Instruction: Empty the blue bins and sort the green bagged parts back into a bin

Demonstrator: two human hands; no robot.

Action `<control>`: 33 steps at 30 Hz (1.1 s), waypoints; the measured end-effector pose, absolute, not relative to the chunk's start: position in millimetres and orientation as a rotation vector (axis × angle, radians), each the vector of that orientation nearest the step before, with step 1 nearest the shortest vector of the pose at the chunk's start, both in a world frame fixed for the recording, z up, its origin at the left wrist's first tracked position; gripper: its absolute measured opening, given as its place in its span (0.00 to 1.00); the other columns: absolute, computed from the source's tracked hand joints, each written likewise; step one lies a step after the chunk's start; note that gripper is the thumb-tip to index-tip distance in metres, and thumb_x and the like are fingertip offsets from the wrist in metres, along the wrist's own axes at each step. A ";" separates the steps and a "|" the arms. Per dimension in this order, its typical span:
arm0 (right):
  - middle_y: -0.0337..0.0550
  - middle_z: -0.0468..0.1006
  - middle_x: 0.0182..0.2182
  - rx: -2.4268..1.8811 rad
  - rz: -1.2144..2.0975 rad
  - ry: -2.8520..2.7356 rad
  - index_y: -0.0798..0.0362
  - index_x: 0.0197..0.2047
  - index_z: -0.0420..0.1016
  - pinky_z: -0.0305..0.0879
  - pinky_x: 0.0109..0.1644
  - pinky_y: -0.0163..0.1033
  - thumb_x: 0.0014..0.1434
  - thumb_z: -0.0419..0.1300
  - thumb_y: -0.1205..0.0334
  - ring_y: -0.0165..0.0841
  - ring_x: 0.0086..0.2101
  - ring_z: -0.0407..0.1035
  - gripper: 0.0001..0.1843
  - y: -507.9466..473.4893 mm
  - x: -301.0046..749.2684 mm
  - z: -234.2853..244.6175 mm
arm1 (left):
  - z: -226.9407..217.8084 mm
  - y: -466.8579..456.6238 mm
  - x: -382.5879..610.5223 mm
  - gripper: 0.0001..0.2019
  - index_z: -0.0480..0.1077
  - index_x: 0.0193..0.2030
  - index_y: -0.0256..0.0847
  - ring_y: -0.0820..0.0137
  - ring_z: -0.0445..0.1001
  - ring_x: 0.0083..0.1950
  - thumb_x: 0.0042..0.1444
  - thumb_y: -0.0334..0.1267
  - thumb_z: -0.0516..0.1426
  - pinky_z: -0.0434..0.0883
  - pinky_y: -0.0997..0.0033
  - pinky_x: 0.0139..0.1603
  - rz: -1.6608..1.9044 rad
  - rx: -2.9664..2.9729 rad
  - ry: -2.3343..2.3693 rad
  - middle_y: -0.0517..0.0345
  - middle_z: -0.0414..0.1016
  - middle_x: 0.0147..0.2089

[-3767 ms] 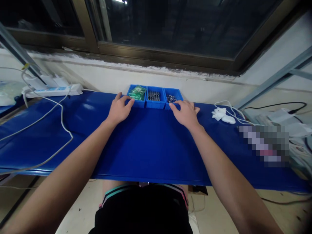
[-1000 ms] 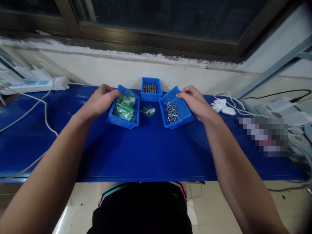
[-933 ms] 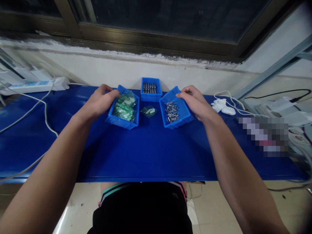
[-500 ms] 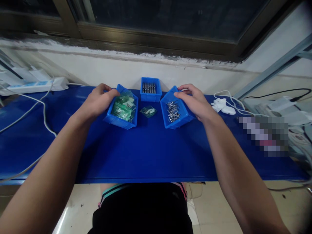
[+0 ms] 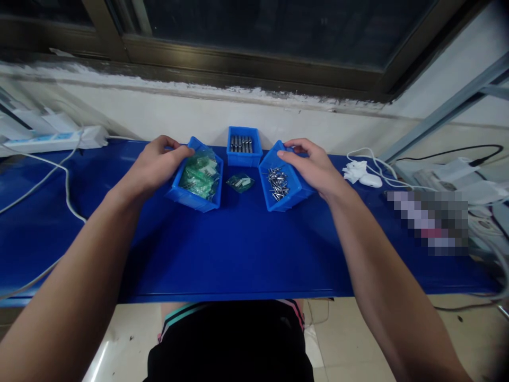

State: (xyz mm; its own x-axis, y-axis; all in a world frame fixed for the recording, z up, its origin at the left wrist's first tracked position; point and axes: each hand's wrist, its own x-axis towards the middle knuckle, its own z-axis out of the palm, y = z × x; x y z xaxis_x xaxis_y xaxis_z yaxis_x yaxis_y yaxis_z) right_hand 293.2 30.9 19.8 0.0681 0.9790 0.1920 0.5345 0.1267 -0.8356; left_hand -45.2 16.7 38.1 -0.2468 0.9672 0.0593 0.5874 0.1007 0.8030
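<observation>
My left hand (image 5: 161,162) grips the outer rim of a blue plastic bin (image 5: 194,200), thumb over the edge. Green-tinted clear plastic packets (image 5: 202,172) fill that bin. On the other side, my right hand (image 5: 309,162) pinches the rim of a second blue bin (image 5: 292,197), which holds a pile of thin silver metal pins, perhaps rivets (image 5: 278,183). Between the two bins lies a single small plastic packet (image 5: 240,183) with pale pieces inside. Behind it stands a third blue bin (image 5: 243,159) with several dark metal cylinders (image 5: 241,143) in a row.
The bins stand on a blue-covered table (image 5: 238,254) against a wall below a window. A white power strip (image 5: 59,139) with cables is at the left. A white earbud case (image 5: 370,180), crumpled tissue (image 5: 355,171) and cables lie at the right.
The right-hand bin looks very slightly shifted and turned, with my right hand still on its rim. The whole view has drifted a little; the left hand and its bin look much the same.
</observation>
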 end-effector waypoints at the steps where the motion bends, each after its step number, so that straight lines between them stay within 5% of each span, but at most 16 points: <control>1: 0.47 0.75 0.55 -1.521 0.677 -1.580 0.41 0.52 0.81 0.72 0.62 0.62 0.52 0.72 0.36 0.52 0.55 0.74 0.28 30.7 292.9 20.0 | 37.9 17.0 -45.5 0.18 0.73 0.43 0.39 0.65 0.69 0.40 0.53 0.50 0.65 0.62 0.63 0.41 1.010 1.517 1.891 0.55 0.74 0.38; 27: 0.42 0.78 0.58 -1.466 0.697 -1.618 0.39 0.52 0.81 0.70 0.65 0.63 0.57 0.69 0.37 0.51 0.58 0.73 0.24 29.6 290.6 18.5 | 33.8 19.9 -49.2 0.20 0.73 0.37 0.42 0.67 0.69 0.36 0.51 0.57 0.66 0.61 0.64 0.37 1.055 1.613 1.932 0.58 0.74 0.35; 33: 0.44 0.81 0.52 -1.487 0.756 -1.607 0.40 0.56 0.79 0.76 0.56 0.62 0.55 0.70 0.38 0.49 0.48 0.78 0.28 27.0 288.3 19.5 | 33.2 16.6 -47.8 0.22 0.73 0.39 0.40 0.67 0.69 0.39 0.55 0.59 0.66 0.62 0.65 0.41 1.052 1.651 1.885 0.58 0.75 0.36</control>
State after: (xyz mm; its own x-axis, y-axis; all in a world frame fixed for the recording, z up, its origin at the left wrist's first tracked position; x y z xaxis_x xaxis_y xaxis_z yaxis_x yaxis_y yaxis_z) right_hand 288.3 27.0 19.5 0.0129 0.9874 0.1578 0.5078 0.1295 -0.8517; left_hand -47.8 16.6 33.2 -0.2060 0.9647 0.1643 0.6464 0.0081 0.7630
